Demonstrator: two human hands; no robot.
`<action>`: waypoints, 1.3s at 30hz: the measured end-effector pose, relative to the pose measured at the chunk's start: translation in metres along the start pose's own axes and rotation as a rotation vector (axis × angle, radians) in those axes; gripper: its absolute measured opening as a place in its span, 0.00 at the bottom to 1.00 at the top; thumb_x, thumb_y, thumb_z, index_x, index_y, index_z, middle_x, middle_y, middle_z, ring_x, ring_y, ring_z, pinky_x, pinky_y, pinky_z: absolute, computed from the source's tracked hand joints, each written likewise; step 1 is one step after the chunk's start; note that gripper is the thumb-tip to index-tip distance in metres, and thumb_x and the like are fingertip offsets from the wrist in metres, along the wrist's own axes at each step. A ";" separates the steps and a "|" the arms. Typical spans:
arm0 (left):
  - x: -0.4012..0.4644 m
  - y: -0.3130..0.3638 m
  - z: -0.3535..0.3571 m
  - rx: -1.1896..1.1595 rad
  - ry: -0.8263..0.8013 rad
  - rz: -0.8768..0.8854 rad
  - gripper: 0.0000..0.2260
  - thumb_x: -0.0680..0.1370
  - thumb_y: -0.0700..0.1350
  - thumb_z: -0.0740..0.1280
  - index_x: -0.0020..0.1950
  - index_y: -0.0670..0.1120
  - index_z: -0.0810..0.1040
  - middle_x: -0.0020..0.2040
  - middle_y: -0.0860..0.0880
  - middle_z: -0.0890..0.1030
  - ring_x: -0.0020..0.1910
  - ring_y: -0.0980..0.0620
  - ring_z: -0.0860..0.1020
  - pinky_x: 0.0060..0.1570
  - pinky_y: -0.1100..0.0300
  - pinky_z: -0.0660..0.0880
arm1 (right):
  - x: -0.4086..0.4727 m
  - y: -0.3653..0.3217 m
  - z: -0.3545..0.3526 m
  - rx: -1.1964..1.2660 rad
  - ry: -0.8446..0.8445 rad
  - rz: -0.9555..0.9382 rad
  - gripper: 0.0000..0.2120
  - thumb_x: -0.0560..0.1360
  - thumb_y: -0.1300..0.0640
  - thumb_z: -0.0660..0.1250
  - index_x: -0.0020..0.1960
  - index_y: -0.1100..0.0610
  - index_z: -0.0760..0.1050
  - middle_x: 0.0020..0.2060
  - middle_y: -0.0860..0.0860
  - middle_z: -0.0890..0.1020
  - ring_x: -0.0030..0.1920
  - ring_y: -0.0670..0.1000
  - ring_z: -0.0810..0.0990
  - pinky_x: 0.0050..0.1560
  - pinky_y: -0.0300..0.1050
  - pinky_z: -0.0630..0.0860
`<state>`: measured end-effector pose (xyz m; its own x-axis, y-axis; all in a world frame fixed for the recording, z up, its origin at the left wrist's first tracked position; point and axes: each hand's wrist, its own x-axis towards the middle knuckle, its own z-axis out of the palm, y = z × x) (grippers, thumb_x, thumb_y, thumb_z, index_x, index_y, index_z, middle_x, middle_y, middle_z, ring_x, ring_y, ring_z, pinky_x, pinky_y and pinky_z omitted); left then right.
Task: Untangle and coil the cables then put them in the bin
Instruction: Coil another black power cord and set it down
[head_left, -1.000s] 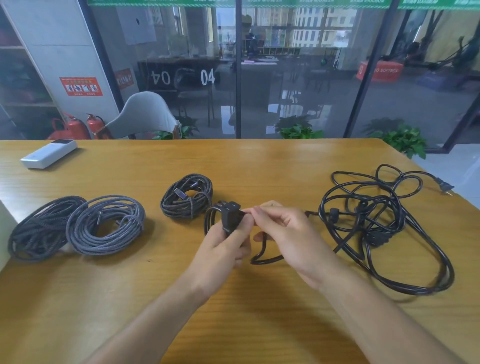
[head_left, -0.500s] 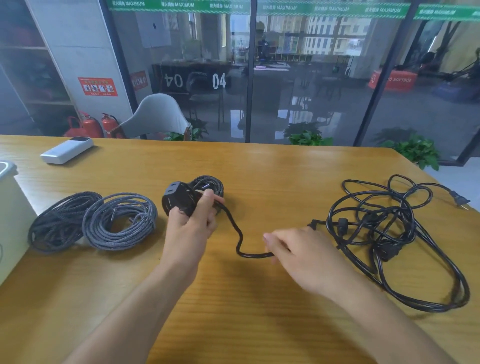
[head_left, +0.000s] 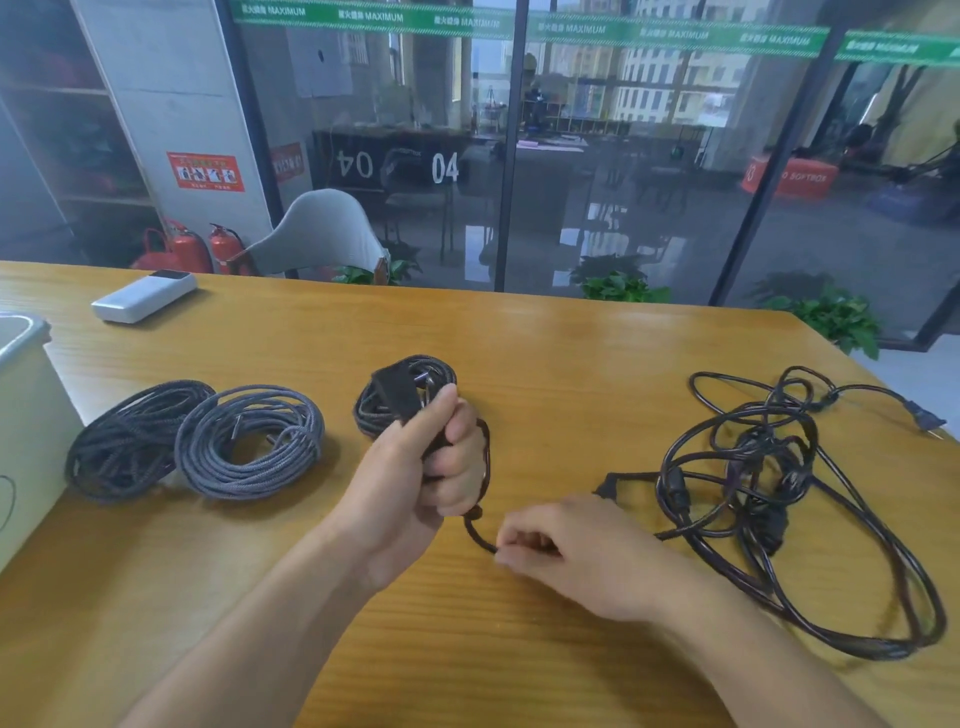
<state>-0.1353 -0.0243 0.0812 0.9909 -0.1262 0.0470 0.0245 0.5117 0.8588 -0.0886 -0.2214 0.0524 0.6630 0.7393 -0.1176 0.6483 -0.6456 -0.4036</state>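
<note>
Left hand raised over the wooden counter, grip closed around a black power cord with its plug block sticking up past the thumb. Right hand low near the counter, fingertips pinching the same cord where it loops down. Further right, a tangled heap of black cables. Behind the left hand, a small coiled cable; further left, two grey braided coils side by side. White bin at the left edge.

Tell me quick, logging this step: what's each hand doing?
Left hand: grips the black power cable at its plug end.
Right hand: pinches the same cable.
</note>
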 end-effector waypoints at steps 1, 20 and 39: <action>-0.001 0.004 -0.002 -0.002 -0.006 -0.026 0.17 0.84 0.52 0.60 0.37 0.49 0.67 0.29 0.54 0.57 0.25 0.57 0.55 0.27 0.61 0.51 | 0.000 0.004 -0.004 -0.067 0.057 0.045 0.19 0.81 0.32 0.58 0.46 0.44 0.78 0.36 0.43 0.82 0.38 0.44 0.79 0.37 0.37 0.67; -0.007 -0.006 0.014 0.361 -0.321 -0.225 0.17 0.82 0.50 0.60 0.34 0.50 0.67 0.26 0.54 0.59 0.24 0.56 0.54 0.24 0.63 0.52 | -0.009 0.042 -0.045 -0.085 0.741 0.500 0.34 0.63 0.20 0.65 0.32 0.53 0.75 0.23 0.47 0.76 0.26 0.47 0.75 0.28 0.42 0.66; 0.001 -0.036 0.025 0.356 0.137 -0.065 0.24 0.79 0.67 0.67 0.39 0.49 0.66 0.33 0.50 0.57 0.29 0.52 0.53 0.28 0.60 0.50 | -0.020 -0.012 -0.027 0.756 0.537 -0.012 0.17 0.82 0.62 0.69 0.69 0.49 0.80 0.49 0.44 0.88 0.55 0.44 0.85 0.64 0.47 0.80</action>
<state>-0.1388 -0.0636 0.0631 0.9979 -0.0213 -0.0612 0.0640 0.1759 0.9823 -0.1000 -0.2334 0.0838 0.8649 0.4352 0.2501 0.3649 -0.2029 -0.9087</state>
